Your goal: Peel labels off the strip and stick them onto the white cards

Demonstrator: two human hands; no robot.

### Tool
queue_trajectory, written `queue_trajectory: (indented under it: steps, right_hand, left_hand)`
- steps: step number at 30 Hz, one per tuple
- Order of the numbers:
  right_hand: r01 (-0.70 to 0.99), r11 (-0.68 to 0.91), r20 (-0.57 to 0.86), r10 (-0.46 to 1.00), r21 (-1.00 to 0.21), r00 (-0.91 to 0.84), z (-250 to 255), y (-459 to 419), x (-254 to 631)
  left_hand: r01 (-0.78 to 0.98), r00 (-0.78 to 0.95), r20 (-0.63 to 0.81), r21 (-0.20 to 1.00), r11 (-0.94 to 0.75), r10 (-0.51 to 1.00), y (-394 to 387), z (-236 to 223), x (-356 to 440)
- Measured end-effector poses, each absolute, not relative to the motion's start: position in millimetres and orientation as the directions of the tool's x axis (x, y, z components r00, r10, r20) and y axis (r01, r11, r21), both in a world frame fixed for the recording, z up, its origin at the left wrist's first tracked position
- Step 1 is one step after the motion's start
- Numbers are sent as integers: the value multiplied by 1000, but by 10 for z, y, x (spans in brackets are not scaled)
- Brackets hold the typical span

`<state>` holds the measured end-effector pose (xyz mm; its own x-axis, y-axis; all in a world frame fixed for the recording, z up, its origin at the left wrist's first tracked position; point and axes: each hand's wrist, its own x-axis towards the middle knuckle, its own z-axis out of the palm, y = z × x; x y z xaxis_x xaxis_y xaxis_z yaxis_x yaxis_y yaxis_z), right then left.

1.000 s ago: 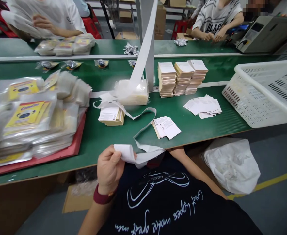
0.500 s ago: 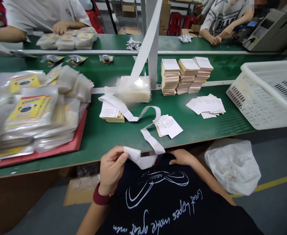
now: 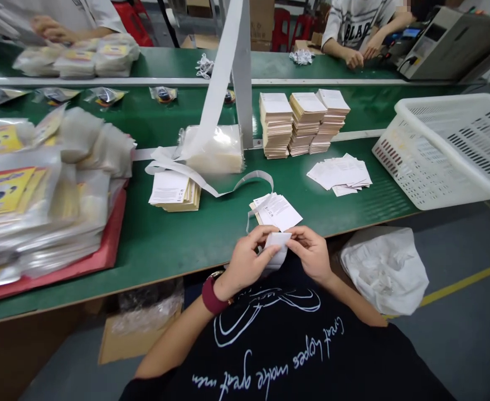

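Observation:
Just over the front edge of the table, my left hand (image 3: 247, 262), with a dark red band on the wrist, pinches the end of a long white paper strip (image 3: 216, 72). The fingertips of my right hand (image 3: 313, 255) are closed on the right edge of that same end. From my hands the strip loops back across the table and rises beside a white post. Just beyond my fingers lies a small fanned pile of printed white cards (image 3: 282, 213). A thicker stack of cards (image 3: 171, 188) sits to the left, partly under the strip.
Bagged yellow cards (image 3: 8, 192) are heaped on a red tray (image 3: 117, 228) at left. Clear bags (image 3: 219, 147), tall card stacks (image 3: 276, 125), loose cards (image 3: 340, 174) and a white basket (image 3: 432, 150) stand farther along. A white sack (image 3: 384, 270) is below. Two people work opposite.
My left hand has moved right with the strip's end. My right hand has come up from the table edge and taken hold of it too. The view has shifted slightly.

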<state>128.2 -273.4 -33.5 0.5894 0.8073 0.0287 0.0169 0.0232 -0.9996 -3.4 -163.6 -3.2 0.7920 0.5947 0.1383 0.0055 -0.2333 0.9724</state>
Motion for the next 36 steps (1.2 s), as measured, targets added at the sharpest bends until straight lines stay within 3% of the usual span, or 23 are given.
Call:
queue_trajectory:
  steps: [4,9,15,18,21,24,28,36]
  right_hand:
    - [29,13,28,780,-1000,625,-373,-2754,1286]
    - [192,75,182,753,-978,633,-440,-2735,1243]
    - [399,194,412,698,-896,585,-450,-2698,1274]
    - [422,290,511,554,-859,657,-413,-2688,1439]
    - [312,338,443,450,-888,775,-407,-2679,1698]
    - [179,224,281,607,-958,743,-458,-2677,1867]
    - [184,48,151,783,-982,603,-543,-2661,1789]
    - [125,118,162,884,-985,438,-522,-2520,1544]
  left_hand:
    - [39,800,195,926,-375,567,-1598,-10,-40]
    - [78,818,241,853,-516,522,-1560,1,-66]
    - [187,910,111,750,-634,400,-1531,44,-51]
    - [191,941,65,709,-679,332,-1455,82,-120]
    - [262,922,61,628,-733,381,-1274,41,-251]
    - [301,913,50,588,-751,405,-1015,-128,-290]
    - [274,945,-12,574,-772,326,-696,-435,-98]
    - [151,979,24,590,-793,204,-487,-535,182]
